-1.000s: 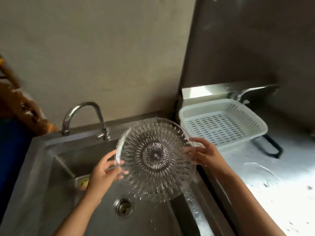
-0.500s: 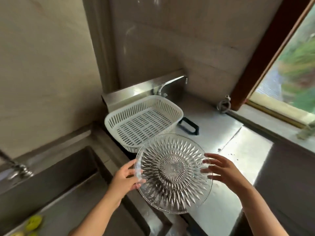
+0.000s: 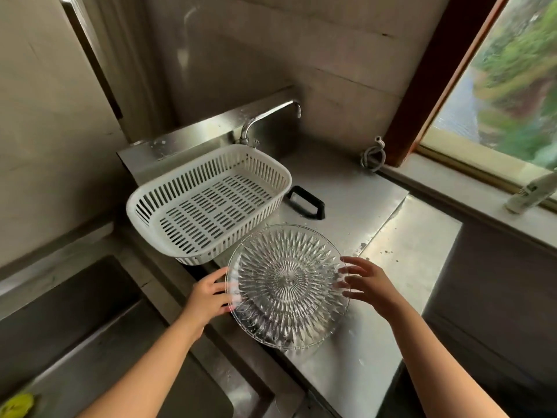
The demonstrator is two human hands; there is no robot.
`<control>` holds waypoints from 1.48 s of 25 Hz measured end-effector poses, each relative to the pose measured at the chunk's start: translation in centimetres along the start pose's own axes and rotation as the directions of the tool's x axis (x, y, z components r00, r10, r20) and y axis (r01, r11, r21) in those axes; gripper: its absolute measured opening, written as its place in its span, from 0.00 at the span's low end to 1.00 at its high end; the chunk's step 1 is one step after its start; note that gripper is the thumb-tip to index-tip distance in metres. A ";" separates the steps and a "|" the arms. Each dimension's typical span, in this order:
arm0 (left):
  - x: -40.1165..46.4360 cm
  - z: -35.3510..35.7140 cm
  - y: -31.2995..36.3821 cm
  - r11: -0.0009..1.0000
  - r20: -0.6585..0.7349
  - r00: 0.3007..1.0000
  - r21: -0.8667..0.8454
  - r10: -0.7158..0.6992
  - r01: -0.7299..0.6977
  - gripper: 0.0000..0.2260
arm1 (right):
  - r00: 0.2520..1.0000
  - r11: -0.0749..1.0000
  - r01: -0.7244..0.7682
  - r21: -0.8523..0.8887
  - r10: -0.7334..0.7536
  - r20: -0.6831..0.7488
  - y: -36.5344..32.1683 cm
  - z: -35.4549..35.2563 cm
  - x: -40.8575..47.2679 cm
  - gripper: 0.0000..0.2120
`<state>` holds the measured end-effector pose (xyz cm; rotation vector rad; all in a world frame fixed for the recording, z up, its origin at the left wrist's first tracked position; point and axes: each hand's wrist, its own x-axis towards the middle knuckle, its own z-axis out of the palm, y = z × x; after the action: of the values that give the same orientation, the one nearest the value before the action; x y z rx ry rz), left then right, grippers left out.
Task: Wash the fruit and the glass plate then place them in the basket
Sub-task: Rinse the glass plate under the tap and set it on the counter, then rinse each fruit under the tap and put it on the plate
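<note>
We stand at a wet stainless steel counter [image 3: 355,194] in a corner with grey walls; a window [image 3: 512,73] fills the upper right of the frame, and a steel sink [image 3: 75,336] lies at lower left with a yellow-green fruit [image 3: 18,404] in it. Compared with half a second ago, the round cut-glass plate [image 3: 286,286] sits a little lower and further from the white slotted plastic basket [image 3: 208,202], which is empty at centre. Our left hand [image 3: 208,297] clamps the plate's left rim. Our right hand [image 3: 367,282] touches the right rim with fingers spread.
</note>
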<state>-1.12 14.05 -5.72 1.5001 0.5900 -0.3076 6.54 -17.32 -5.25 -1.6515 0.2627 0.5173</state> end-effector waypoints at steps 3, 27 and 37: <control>0.6 0.1 -0.5 1.000 -0.020 1.000 -0.012 -0.004 0.004 0.29 | 1.000 1.000 -0.024 -0.014 0.023 -0.005 0.1 0.1 0.7 0.22; -10.0 -10.4 -2.6 0.979 -0.352 0.936 -0.190 -0.002 -0.070 0.23 | 0.888 0.920 0.198 -0.338 -0.023 0.458 -7.5 17.2 -3.7 0.15; -19.7 -22.7 -16.7 0.862 -0.668 0.666 -0.502 -0.332 -0.074 0.18 | 0.619 0.814 0.259 -0.520 0.273 0.736 1.4 41.9 -6.0 0.16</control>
<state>-30.33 31.98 -8.29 1.0222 1.3361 0.3739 -6.90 22.85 -6.80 -1.8187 -0.6366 1.3997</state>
